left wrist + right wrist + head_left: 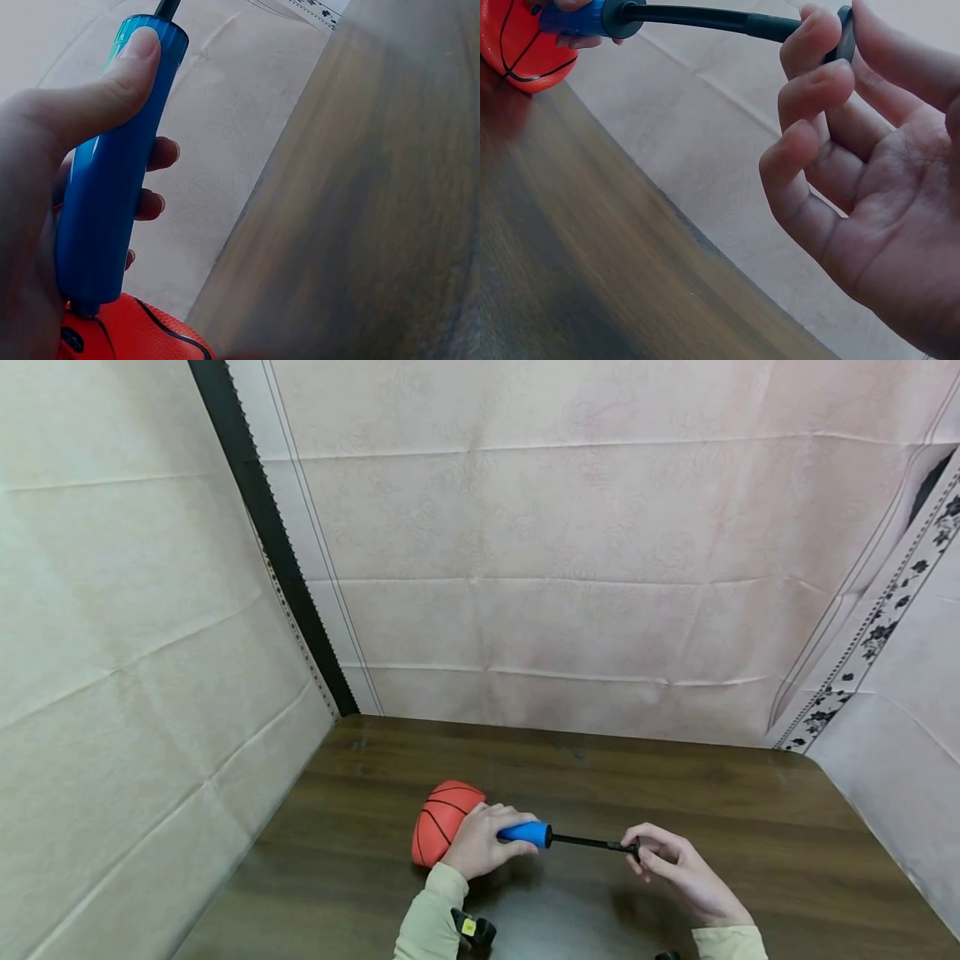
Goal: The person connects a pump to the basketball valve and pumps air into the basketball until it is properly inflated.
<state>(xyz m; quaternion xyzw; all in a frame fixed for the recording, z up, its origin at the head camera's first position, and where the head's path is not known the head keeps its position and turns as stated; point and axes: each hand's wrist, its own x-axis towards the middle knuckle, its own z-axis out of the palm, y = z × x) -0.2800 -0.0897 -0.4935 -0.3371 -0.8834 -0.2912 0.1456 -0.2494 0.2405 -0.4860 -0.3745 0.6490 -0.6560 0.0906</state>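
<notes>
Between the fingers of the left hand (486, 843) and the right hand (678, 864), a slender pump (534, 834) with a smooth blue cylindrical barrel is drawn out almost level. The left fingers wrap the barrel, the thumb lying along its ribbed collar; a thin, dark, straight rod (588, 841) runs from there to the right fingers, which pinch a flat black disc-shaped handle (846, 34) against the thumb. Just beyond the left knuckles sits an orange-red ball (435, 828) of pebbled skin with black seam lines, its outline irregular rather than round; the barrel's narrow neck meets it beside a black oval mark.

Beneath the fingers, the brown wood-grained desk (315, 868) carries a dull sheen and a rounded far corner. Beyond them hangs pale cream cloth (562, 527), creased in horizontal folds, with a dark strip (277, 543) of serrated edge to the fingers' left and a black-and-white floral border (888, 618) to their right.
</notes>
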